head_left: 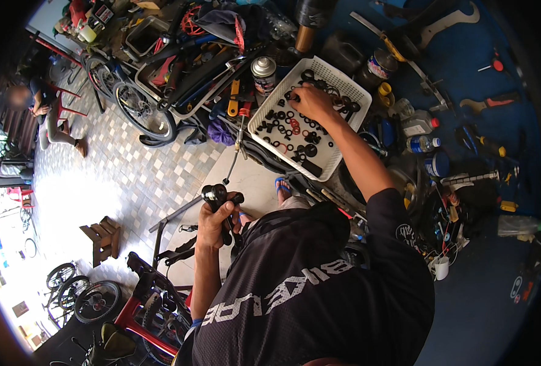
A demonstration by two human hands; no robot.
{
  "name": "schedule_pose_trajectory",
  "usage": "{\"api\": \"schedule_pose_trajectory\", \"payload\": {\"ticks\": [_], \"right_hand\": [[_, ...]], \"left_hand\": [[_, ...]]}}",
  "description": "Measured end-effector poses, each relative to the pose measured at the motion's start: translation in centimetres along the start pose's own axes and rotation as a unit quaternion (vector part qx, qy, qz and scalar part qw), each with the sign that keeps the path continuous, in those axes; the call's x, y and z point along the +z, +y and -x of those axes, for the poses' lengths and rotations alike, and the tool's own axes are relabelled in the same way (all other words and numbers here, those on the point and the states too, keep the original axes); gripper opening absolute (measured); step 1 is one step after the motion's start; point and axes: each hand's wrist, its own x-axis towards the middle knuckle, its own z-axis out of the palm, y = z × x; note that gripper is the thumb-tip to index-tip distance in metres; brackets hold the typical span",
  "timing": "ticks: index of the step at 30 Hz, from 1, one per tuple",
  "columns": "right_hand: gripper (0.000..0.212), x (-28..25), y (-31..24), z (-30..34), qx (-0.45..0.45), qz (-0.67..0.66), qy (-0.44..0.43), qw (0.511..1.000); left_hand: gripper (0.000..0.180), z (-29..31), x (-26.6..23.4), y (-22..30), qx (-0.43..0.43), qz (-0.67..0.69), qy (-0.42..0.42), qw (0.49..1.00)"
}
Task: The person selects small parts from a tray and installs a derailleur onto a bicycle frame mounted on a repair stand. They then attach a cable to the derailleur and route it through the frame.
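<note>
Held in my left hand [210, 224] is a black bike part [214, 195] with a round, glossy end and a second stubby end beside it. Its lower portion is partly covered by my fingers. My right arm reaches out over a white plastic basket [363, 97], where my right hand [312, 100] is closed in a pinch among small parts. What lies between those fingertips is too small and covered to name. Black rings, short spacers and a few reddish rings [295, 127] are scattered over the basket's bottom. A black rectangular piece [311, 168] rests near its closest corner.
A spray can [263, 74] stands left of the basket, beside crowded trays of tools. Bottles [419, 144] and cans stand to the right, near tools hung on a blue wall [398, 24]. A wooden stool [101, 240], bicycles [98, 302] and a seated person [54, 116] are leftward.
</note>
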Motion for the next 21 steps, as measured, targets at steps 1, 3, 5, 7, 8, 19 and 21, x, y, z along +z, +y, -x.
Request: {"api": "schedule_pose_trajectory", "payload": {"ticks": [1, 3, 5, 7, 8, 19, 21], "right_hand": [[0.021, 0.6, 0.4, -0.6, -0.006, -0.005, -0.005, 1.0], [0.02, 1.2, 1.5, -1.3, -0.014, -0.014, -0.012, 1.0], [0.02, 0.2, 1.4, -1.3, -0.035, -0.05, -0.01, 0.998], [0.021, -1.6, 1.5, -1.0, -0.035, -0.084, -0.033, 0.995], [0.023, -2.4, 1.7, -0.8, -0.026, -0.099, -0.058, 0.993], [0.03, -3.6, 1.2, 1.7, 0.051, -0.062, -0.203, 0.976], [0.027, -3.2, 1.9, 2.1, -0.005, -0.177, -0.154, 0.972]], "left_hand": [[0.039, 0.0, 0.1, 0.1, 0.0, 0.0, 0.001, 1.0], [0.04, 0.1, 0.0, 0.1, -0.002, -0.012, -0.005, 1.0], [0.041, 0.3, -0.8, 0.0, -0.004, -0.033, -0.007, 0.999], [0.041, 0.4, -1.2, -0.2, -0.003, -0.024, 0.001, 1.0], [0.04, 0.4, -1.3, -0.3, -0.004, -0.02, 0.003, 1.0], [0.042, -0.9, -0.4, 0.2, -0.012, -0.041, -0.01, 0.999], [0.044, -1.0, -0.5, 0.1, -0.015, -0.053, -0.009, 0.998]]}}
